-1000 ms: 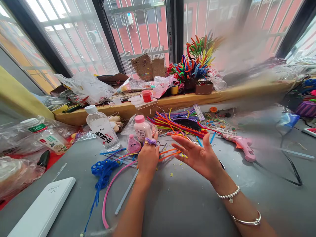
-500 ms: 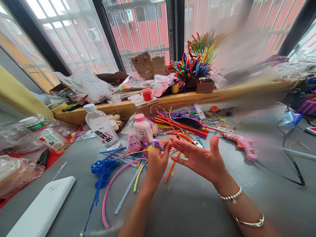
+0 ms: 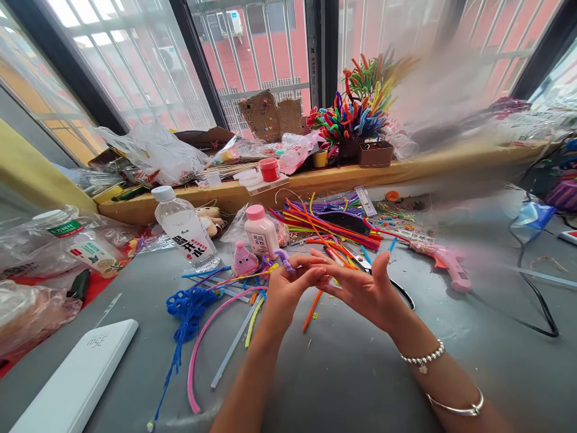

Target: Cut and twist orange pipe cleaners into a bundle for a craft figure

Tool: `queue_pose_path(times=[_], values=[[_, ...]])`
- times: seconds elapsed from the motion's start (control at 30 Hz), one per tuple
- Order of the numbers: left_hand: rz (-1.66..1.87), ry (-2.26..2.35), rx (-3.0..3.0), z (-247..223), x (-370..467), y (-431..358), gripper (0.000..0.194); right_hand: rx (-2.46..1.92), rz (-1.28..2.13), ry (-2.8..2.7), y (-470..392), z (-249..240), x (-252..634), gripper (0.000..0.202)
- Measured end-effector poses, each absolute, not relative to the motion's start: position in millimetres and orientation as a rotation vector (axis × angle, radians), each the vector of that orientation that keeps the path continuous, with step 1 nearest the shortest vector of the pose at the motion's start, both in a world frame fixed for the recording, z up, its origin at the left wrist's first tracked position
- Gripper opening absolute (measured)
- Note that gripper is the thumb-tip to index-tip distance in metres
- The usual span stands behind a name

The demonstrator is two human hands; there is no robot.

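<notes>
My left hand (image 3: 286, 294) is closed in a pinch on a small curled purple pipe cleaner (image 3: 285, 262), whose end sticks up past the fingers. My right hand (image 3: 367, 291) has its fingers stretched out and its thumb raised apart. Its fingertips meet those of my left hand, and whatever lies between them is hidden. Just beyond the hands stand a pink crocheted figure (image 3: 245, 260) with eyes and a pink-capped bottle (image 3: 261, 231). Scissors (image 3: 362, 261) lie behind my right hand, partly covered by it. Several loose pipe cleaners, among them an orange one (image 3: 312, 313), lie around the hands.
On the left are a water bottle (image 3: 187, 231), blue knitted yarn (image 3: 188, 310), a curved pink strip (image 3: 195, 367) and a white power bank (image 3: 85, 379). A pink glue gun (image 3: 444, 264) with a black cord lies right. Pipe cleaner bundles (image 3: 329, 222) lie before the cluttered sill (image 3: 216, 201).
My hands have drawn together, with the right fingers now over the left fingertips. The purple pipe cleaner's end stands out more clearly. More of the scissors' black handle shows.
</notes>
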State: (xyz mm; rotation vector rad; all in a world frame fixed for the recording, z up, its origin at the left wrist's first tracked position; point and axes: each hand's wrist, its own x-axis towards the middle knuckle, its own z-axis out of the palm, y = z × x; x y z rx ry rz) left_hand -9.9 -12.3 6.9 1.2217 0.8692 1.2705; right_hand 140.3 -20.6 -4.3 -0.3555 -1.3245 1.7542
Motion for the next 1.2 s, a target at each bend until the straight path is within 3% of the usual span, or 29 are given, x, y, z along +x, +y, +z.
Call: queue_pose_path(times=[0.53, 0.73, 0.9, 0.97, 1.07, 1.2], values=[[1.25, 0.946, 1.177, 8.0, -11.8, -10.7, 0.024, -0.404, 1.66, -1.377, -17.5, -14.1, 135.8, 0.07], [1.131, 1.464, 1.711, -3.7, -11.5, -4.5, 0.029, -0.799, 1.27, -0.848, -1.8, -17.1, 148.2, 0.021], [0.503, 1.866, 2.268, -14.1, -6.5, -4.4, 0.031, -0.954, 1.056, -0.541, 6.6, -22.3, 157.6, 0.038], [0.343, 1.905, 2.335, -14.9, -5.3, -5.0, 0.031, -0.972, 1.052, -0.501, 7.4, -23.1, 157.6, 0.031], [0.215, 1.899, 2.371, -15.1, -5.3, -4.8, 0.03, -1.001, 1.043, -0.514, 8.8, -23.4, 159.5, 0.023], [0.138, 1.89, 2.399, -16.2, -5.3, -4.0, 0.025, -1.138, 0.823, -0.805, 12.1, -23.3, 169.9, 0.041]])
